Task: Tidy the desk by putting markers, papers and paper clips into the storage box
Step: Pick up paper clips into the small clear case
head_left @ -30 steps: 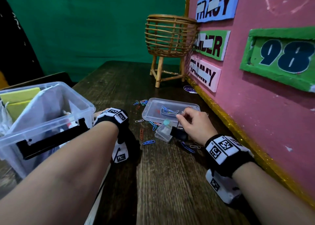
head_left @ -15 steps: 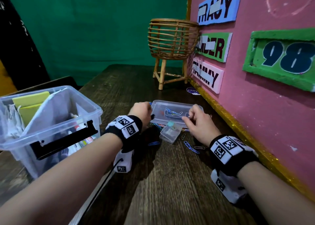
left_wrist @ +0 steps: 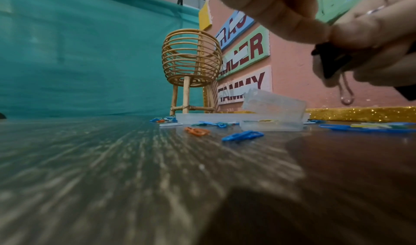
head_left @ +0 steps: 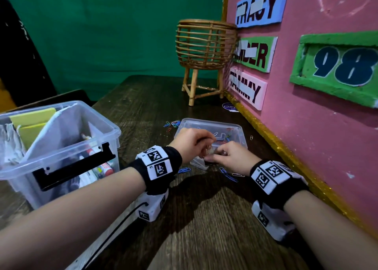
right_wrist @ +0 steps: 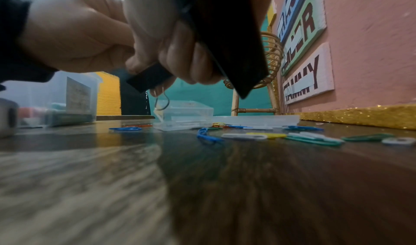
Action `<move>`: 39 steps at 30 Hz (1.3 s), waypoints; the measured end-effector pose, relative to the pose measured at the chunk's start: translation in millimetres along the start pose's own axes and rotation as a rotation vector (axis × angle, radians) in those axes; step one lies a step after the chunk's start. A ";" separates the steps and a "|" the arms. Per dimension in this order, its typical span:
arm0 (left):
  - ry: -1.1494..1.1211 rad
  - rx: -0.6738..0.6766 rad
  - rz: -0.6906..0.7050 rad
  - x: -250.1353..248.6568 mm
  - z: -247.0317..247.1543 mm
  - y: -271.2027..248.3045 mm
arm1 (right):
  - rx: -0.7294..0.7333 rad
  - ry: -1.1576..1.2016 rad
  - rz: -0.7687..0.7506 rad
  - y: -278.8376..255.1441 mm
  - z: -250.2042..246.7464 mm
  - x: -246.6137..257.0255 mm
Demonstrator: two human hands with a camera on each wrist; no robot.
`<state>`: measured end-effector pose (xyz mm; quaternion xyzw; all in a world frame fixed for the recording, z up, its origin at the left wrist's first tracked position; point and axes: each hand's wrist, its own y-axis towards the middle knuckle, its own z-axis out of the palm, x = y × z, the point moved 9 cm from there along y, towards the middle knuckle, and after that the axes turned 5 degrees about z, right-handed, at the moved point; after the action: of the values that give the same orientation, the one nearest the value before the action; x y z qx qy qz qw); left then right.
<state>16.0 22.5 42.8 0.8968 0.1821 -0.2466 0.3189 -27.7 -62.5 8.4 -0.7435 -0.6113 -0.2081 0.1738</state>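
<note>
Your left hand (head_left: 192,141) and right hand (head_left: 233,157) meet at frame centre, both pinching a black binder clip (left_wrist: 333,62) (its wire loop hangs below), fingers curled tight on it. The storage box (head_left: 106,139) at left of frame already holds papers (head_left: 30,124) and markers (head_left: 102,167), so those look mostly done. What's left is the paper clips (right_wrist: 254,136): lots scattered on the desk (head_left: 204,218) at centre, around a small clear case (right_wrist: 184,117) and its flat lid (head_left: 235,130), none visibly in the box yet. Roughly two-thirds through, I'd judge.
</note>
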 end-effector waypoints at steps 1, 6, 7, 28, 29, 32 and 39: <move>0.049 -0.006 0.024 -2.9 -0.5 0.4 | -0.002 -0.013 0.021 0.6 -0.4 -2.0; 0.107 -0.187 0.237 -23.4 -15.5 -3.6 | -0.028 0.027 0.102 0.9 -1.9 -10.1; 0.109 -0.208 0.257 -25.0 -17.1 -4.3 | -0.031 0.057 0.100 0.6 -2.3 -10.2; 0.202 -0.049 0.008 0.1 -5.9 0.3 | -0.036 0.198 -0.118 -2.9 -6.0 13.4; 0.157 -0.026 0.002 -1.2 -4.6 -1.4 | -0.046 0.213 -0.112 -3.0 -8.1 12.2; 0.081 0.064 0.001 -3.5 4.5 -3.4 | -0.075 0.163 -0.097 -3.1 -12.9 9.3; 0.239 0.078 0.026 -0.4 8.2 -2.3 | -0.101 0.089 -0.141 -3.9 -15.0 13.3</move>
<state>11.9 18.7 36.3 0.9338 0.1976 -0.1405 0.2631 -30.7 -58.3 28.1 -0.6965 -0.6425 -0.2832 0.1479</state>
